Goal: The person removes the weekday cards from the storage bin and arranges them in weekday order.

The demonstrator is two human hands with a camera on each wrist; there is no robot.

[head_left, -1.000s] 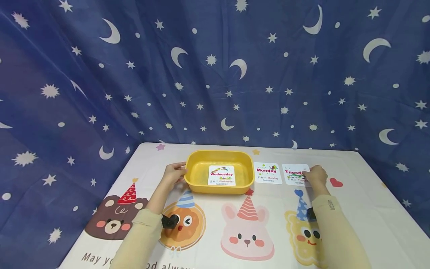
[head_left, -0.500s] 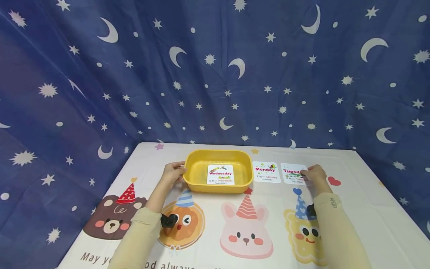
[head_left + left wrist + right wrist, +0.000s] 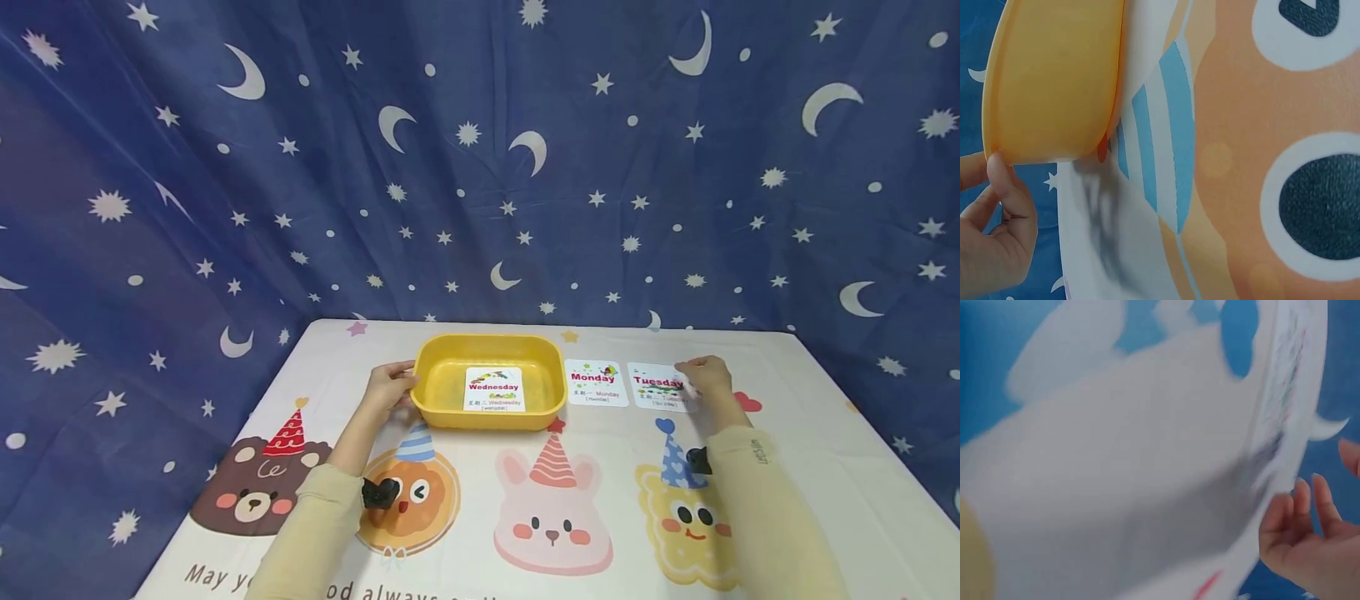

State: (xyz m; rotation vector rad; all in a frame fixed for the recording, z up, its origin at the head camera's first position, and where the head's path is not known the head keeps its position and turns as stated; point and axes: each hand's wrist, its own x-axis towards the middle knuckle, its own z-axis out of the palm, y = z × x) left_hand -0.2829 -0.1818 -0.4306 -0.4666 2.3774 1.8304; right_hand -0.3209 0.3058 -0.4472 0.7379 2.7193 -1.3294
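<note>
A yellow plastic tray (image 3: 487,421) stands on the table, and a white Wednesday card (image 3: 493,389) leans or lies inside it. My left hand (image 3: 388,390) pinches the tray's left rim between thumb and fingers, plain in the left wrist view, where the tray (image 3: 1054,81) fills the upper left. To the right of the tray lie a Monday card (image 3: 596,383) and a Tuesday card (image 3: 656,387), side by side. Just over the Tuesday card's right edge is my right hand (image 3: 708,379); in the right wrist view the hand (image 3: 1310,540) has loosely bent, parted fingers around nothing.
The tablecloth (image 3: 465,517) is white with printed cartoon animals in party hats and a red heart beside my right hand. Behind and to the left hangs a dark blue curtain (image 3: 450,167) with moons and stars. A black wrist mount (image 3: 380,493) sits on the left wrist.
My right hand has come off the Tuesday card and shifted slightly right, showing more of its print. My left hand, the tray and the cards hold their places.
</note>
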